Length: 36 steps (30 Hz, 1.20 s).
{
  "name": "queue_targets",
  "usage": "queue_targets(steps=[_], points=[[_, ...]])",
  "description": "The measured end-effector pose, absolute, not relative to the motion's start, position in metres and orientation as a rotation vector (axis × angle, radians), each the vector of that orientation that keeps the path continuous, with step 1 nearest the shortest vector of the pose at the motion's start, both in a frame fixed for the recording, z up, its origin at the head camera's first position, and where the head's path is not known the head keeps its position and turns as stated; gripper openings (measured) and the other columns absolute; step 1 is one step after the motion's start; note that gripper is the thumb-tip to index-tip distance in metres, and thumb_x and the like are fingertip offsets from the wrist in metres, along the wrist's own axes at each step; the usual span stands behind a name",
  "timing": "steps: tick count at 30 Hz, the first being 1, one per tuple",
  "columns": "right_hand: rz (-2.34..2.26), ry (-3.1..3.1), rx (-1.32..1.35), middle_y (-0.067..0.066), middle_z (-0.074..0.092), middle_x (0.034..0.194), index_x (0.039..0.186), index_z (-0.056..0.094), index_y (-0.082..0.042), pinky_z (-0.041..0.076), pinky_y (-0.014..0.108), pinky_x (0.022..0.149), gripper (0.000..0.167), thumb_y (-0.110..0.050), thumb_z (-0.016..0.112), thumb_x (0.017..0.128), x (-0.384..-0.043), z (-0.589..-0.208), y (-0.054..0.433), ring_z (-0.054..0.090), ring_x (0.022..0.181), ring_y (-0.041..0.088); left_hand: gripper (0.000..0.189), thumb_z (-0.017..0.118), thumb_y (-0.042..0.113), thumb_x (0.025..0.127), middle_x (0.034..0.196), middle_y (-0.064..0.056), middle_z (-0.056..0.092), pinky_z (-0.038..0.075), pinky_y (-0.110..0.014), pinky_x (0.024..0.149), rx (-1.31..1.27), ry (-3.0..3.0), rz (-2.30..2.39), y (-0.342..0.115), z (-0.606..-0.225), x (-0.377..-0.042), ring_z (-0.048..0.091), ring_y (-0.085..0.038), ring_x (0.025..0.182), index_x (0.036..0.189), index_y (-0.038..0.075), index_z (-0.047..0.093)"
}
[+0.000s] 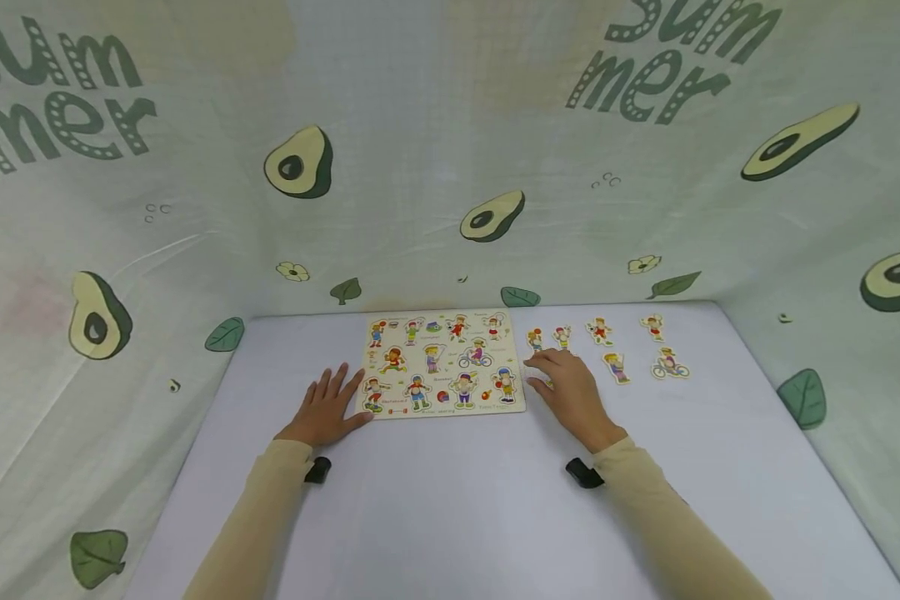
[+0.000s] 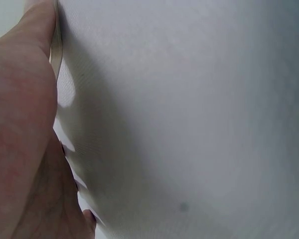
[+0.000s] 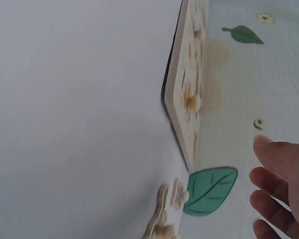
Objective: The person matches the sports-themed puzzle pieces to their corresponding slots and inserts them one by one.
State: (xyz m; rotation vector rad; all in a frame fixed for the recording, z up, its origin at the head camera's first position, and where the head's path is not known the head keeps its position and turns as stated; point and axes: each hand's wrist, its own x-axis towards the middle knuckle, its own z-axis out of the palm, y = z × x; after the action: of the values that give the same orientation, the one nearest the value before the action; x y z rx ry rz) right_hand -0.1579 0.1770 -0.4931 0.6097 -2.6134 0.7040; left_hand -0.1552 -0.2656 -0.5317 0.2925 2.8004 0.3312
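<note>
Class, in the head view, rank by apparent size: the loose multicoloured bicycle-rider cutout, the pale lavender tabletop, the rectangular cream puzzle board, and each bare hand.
1. Pale lavender tabletop
2. Rectangular cream puzzle board
3. Left hand and right hand: too alike to rank
4. Loose multicoloured bicycle-rider cutout

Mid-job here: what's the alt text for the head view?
The right hand hovers by loose sports-figure pieces, right of a sports-themed puzzle board on a white table; the left hand rests at the board's left edge.
</note>
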Motion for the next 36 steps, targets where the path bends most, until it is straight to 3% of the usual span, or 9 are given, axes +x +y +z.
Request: queue_targets(steps=[13,21,36], points=[[0.62,-2.574,0.43,0.018,0.074,0.11,0.11,0.078,0.002,0.055,0.057,0.083,0.031,0.003,0.088,0.081,-0.149,-0.5,0.268,0.068,0.098,0.041,0.093,0.06,0.059,0.102,0.175,-0.027,0.006,0.004,-0.069,0.127,0.294,2.788,0.314,-0.263,-0.525,-0.155,0.001,-0.055,0.159,0.17,0.01,0.019],[0.565,-2.649,0.265,0.026,0.07,0.115,0.114,0.075,0.006,0.05,0.064,0.086,0.03,0.002,0.084,0.085,-0.15,-0.499,0.318,0.064,0.105,0.05,0.095,0.06,0.061,0.101,0.175,-0.027,0.006,0.004,-0.07,0.127,0.321,2.807,0.339,-0.268,-0.538,-0.16,0.001,-0.055,0.159,0.17,0.01,0.019],[0.507,-2.812,0.161,0.037,0.064,0.121,0.121,0.069,0.012,0.049,0.07,0.083,0.037,0.001,0.08,0.088,-0.163,-0.504,0.367,0.061,0.106,0.06,0.094,0.058,0.062,0.102,0.176,-0.025,0.004,0.003,-0.068,0.127,0.302,2.792,0.33,-0.263,-0.528,-0.155,0.0,-0.054,0.159,0.17,0.012,0.017]])
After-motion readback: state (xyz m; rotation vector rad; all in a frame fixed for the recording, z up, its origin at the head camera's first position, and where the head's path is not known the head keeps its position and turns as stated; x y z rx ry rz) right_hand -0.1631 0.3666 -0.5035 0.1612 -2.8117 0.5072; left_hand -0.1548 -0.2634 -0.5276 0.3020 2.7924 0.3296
